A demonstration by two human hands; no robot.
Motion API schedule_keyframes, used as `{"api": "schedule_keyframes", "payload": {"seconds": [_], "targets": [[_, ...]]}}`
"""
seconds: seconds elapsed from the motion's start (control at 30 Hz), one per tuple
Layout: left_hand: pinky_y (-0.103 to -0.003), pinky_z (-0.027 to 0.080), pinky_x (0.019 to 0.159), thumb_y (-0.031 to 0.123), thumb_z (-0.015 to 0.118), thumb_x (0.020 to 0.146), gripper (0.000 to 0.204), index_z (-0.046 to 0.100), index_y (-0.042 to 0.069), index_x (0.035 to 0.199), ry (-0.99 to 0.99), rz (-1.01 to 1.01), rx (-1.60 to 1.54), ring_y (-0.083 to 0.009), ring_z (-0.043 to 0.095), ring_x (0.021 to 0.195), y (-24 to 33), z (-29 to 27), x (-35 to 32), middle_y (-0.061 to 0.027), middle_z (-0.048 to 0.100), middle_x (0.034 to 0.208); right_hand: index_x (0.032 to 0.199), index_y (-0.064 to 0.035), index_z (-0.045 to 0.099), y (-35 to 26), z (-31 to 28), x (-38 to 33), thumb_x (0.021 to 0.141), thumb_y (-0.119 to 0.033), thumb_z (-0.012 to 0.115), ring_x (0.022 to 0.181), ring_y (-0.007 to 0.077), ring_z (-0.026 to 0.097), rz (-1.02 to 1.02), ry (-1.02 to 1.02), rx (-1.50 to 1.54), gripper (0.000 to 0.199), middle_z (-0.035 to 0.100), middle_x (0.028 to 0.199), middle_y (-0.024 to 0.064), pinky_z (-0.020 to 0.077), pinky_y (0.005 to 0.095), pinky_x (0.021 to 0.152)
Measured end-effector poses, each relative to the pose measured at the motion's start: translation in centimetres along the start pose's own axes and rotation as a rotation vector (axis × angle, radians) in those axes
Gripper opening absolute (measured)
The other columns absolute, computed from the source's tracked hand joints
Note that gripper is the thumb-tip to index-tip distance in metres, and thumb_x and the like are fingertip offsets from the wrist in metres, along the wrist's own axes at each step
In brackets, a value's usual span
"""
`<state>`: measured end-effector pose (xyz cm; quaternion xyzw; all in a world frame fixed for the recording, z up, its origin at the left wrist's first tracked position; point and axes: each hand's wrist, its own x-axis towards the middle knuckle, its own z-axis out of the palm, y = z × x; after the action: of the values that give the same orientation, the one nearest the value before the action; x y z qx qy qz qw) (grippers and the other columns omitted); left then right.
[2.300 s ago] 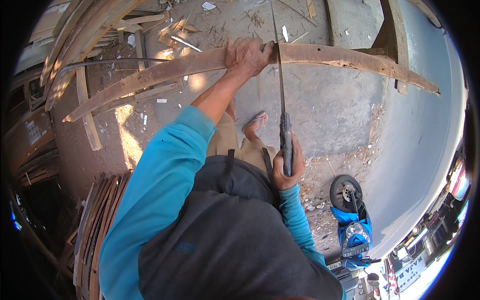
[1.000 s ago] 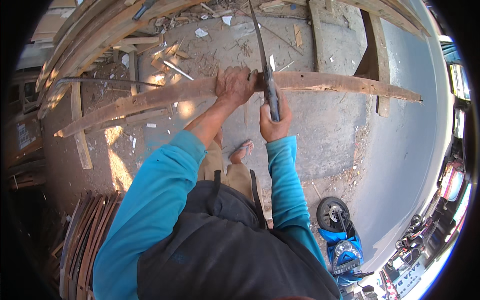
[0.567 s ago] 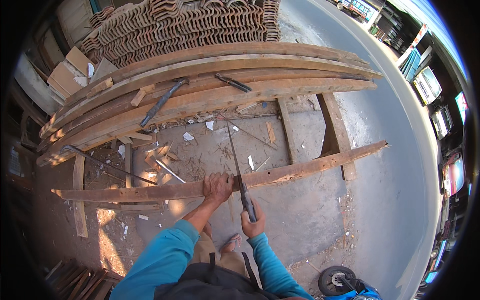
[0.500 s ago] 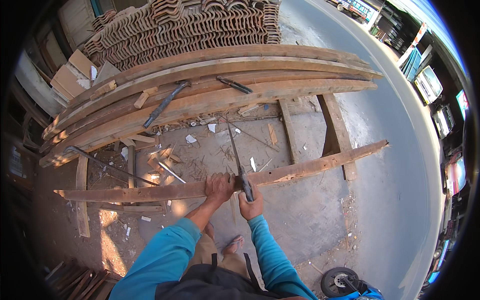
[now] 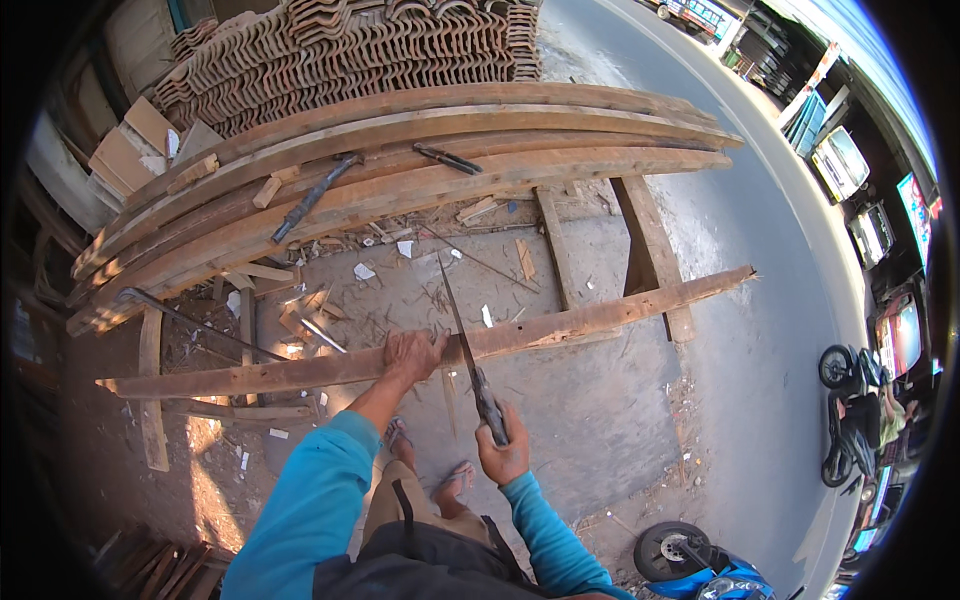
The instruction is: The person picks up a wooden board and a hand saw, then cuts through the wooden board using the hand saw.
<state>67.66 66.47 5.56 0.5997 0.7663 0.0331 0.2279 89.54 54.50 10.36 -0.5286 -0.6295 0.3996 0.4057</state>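
With our left hand (image 5: 413, 355) still clamping the plank (image 5: 560, 325), our right-hand fingers (image 5: 500, 455) wrapping the machete (image 5: 470, 350) have lowered its blade onto the wood.

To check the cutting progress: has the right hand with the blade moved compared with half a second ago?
Yes. The right hand has drawn back from the long plank, toward the person's body.

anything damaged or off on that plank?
Yes. The plank under the left hand has a ragged, splintered edge right of the blade held in the right hand. Chips litter the ground beyond it.
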Motion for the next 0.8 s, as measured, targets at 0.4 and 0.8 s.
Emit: {"api": "schedule_keyframes", "payload": {"seconds": [0.4,0.8], "targets": [[-0.050,0.047,0.095,0.056,0.042,0.103,0.059,0.076,0.009,0.097,0.009,-0.036,-0.037,-0.0363,0.070,0.103,0.3,1.2,1.9,-0.0208,0.075,0.097,0.115,0.0050,0.063,2.7,6.1,14.1,0.084,-0.004,0.066,0.082,0.0370,0.066,0.002,0.016,-0.051,0.032,0.067,0.091,0.0234,0.0512,0.0408,0.075],[-0.050,0.046,0.095,0.056,0.042,0.102,0.059,0.078,0.009,0.097,0.039,-0.040,-0.070,-0.0366,0.071,0.097,-1.9,1.6,1.0,-0.0204,0.075,0.094,0.131,0.0104,0.058,-4.1,-2.5,-3.4,0.087,0.001,0.051,0.106,0.0262,0.067,0.175,-0.072,-0.051,0.045,0.068,0.116,0.0218,0.0513,0.0373,0.096]]}}
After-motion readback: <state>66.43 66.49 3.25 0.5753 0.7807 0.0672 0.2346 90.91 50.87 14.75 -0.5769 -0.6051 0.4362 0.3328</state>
